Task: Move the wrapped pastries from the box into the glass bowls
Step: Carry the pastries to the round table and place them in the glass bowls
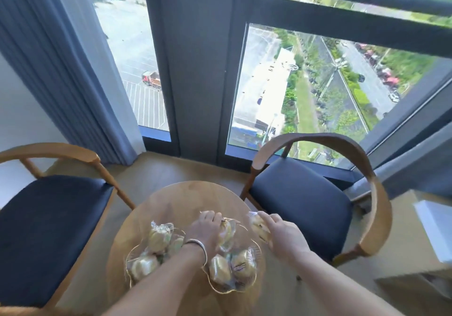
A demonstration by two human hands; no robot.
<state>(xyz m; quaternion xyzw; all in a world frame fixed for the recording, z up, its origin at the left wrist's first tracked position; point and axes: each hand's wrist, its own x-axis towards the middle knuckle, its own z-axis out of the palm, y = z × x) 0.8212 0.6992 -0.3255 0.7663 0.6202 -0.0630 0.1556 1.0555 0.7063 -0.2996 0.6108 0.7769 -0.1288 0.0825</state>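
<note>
- While both arms reach over the round table (pixel 171 200), left hand (pixel 204 230) fingers curl round a wrapped pastry (pixel 226 233) above the right glass bowl (pixel 254 254).
- Right hand (pixel 283 236) fingers pinch a second pastry (pixel 255 225), just off that bowl's rim.
- Left bowl (pixel 129 262), beside the left wrist, holds more pastries.

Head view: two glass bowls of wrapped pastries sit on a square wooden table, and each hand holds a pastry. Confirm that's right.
Not quite: the wooden table is round, not square, as the head view shows. The rest stands: two glass bowls of wrapped pastries sit on it, the left hand holds a wrapped pastry and the right hand holds another.
</note>
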